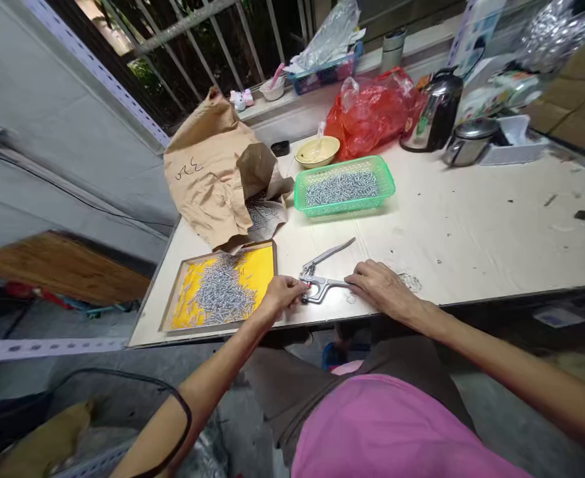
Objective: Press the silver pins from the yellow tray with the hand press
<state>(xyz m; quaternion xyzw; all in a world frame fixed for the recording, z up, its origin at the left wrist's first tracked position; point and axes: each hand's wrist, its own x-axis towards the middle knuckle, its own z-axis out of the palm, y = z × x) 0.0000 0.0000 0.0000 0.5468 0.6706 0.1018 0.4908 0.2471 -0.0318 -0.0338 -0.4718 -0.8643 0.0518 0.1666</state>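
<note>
Pink shirt (396, 431), outstretched arms (232, 362), left hand (285, 295) pinching something unclear at the pliers (323, 285), right hand (384, 285) curled over their lower handle (339, 283).

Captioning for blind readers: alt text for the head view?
A left hand touches one end of a plier-like tool on a table; the right hand holds one handle. A tray of small metal pieces lies leftward; a green basket beyond holds more.

At the frame's centre, the pliers (325, 284) look smooth, dull grey metal. Above, the basket (344, 208) is glossy plastic; upper right, the kettle (440, 106) is shiny metal; left of centre, the sack (210, 186) is matt, creased paper.
</note>
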